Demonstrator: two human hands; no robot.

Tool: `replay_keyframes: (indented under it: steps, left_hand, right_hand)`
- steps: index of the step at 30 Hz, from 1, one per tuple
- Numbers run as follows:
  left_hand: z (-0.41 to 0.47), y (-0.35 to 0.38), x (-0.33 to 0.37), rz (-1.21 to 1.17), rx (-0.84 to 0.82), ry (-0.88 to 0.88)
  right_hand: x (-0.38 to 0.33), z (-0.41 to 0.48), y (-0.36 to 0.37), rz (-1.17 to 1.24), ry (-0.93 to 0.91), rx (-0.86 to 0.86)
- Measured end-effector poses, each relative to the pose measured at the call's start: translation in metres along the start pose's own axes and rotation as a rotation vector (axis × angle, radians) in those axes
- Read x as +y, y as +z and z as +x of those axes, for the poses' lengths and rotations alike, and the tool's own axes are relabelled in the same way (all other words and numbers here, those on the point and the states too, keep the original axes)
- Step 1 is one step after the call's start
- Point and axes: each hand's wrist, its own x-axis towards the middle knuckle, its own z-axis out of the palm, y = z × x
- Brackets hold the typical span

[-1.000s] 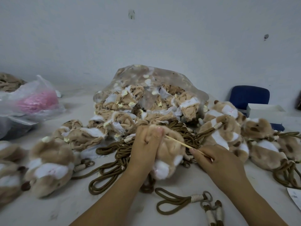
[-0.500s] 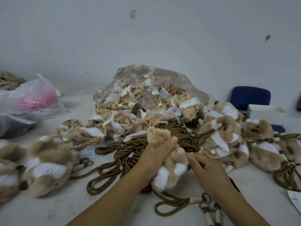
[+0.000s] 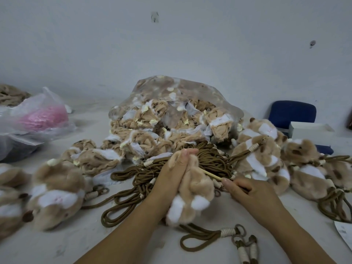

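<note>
My left hand (image 3: 172,175) grips a tan and white plush toy (image 3: 192,195) at table centre, fingers wrapped over its upper end. My right hand (image 3: 249,195) pinches a thin wooden stick (image 3: 211,173) whose far end pokes into the toy's side. Under and behind the toy lies a tangled pile of brown cords (image 3: 171,168). A looped brown cord with a metal ring (image 3: 219,236) lies on the table just in front of my hands.
A clear bag of unstuffed plush skins (image 3: 171,115) rises behind the cords. Stuffed plush toys lie at left (image 3: 55,193) and right (image 3: 261,159). A plastic bag with pink contents (image 3: 40,117) sits far left; a blue chair (image 3: 292,113) and white box (image 3: 310,130) far right.
The stick, drawn out a second ago and hidden half a second ago, shows again between the toy and my right hand. My right hand has moved slightly right; my left keeps its grip.
</note>
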Motion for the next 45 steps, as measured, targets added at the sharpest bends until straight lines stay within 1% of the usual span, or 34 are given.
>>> replay_keyframes:
  steps: [2, 5, 8, 12, 14, 16, 17, 19, 21, 24, 27, 32, 35, 40, 45]
  left_hand:
    - [0.0, 0.0, 0.002, -0.031, -0.029, -0.027]
    - [-0.001, 0.002, 0.0, -0.102, -0.119, -0.074]
    - [-0.003, 0.006, -0.004, -0.071, -0.179, -0.096]
    - [-0.005, 0.007, -0.003, -0.097, -0.247, -0.088]
    - [-0.004, 0.01, -0.001, -0.043, -0.175, -0.076]
    - [-0.001, 0.01, -0.004, 0.109, -0.014, -0.041]
    - [0.0, 0.009, -0.006, 0.173, 0.034, 0.004]
    - [0.0, 0.006, -0.007, 0.243, 0.084, 0.093]
    - [0.0, 0.003, -0.007, 0.264, 0.134, 0.142]
    - [0.001, 0.003, -0.008, 0.222, 0.141, 0.204]
    - [0.002, 0.004, -0.009, 0.207, 0.172, 0.205]
    - [0.002, 0.003, -0.01, 0.138, 0.242, 0.112]
    - [0.004, -0.001, -0.01, 0.033, 0.295, 0.032]
    - [0.005, -0.005, -0.009, 0.005, 0.242, 0.002]
    - [0.004, -0.005, -0.011, 0.08, 0.218, 0.016]
  right_hand:
    - [0.001, 0.0, -0.002, 0.008, -0.026, 0.005]
    - [-0.001, 0.0, -0.002, -0.002, -0.052, 0.01]
    - [-0.006, -0.001, 0.001, -0.063, -0.086, 0.015]
    - [-0.009, -0.003, 0.011, 0.027, -0.061, 0.016]
    - [-0.012, -0.003, 0.019, 0.064, -0.016, 0.007]
    - [-0.015, -0.004, 0.024, 0.088, 0.057, -0.008]
    - [-0.015, -0.004, 0.026, 0.091, 0.088, -0.01]
    - [-0.014, -0.002, 0.027, 0.1, 0.13, 0.002]
    - [-0.012, -0.001, 0.025, 0.112, 0.153, 0.014]
    - [-0.01, -0.002, 0.023, 0.083, 0.158, 0.005]
    - [-0.008, -0.002, 0.022, 0.062, 0.146, -0.003]
    - [-0.006, -0.002, 0.017, 0.005, 0.116, -0.017]
    - [-0.003, -0.001, 0.013, 0.004, 0.105, -0.044]
    - [-0.003, 0.0, 0.011, -0.042, 0.072, -0.056]
    - [-0.005, 0.0, 0.013, -0.103, 0.048, -0.056]
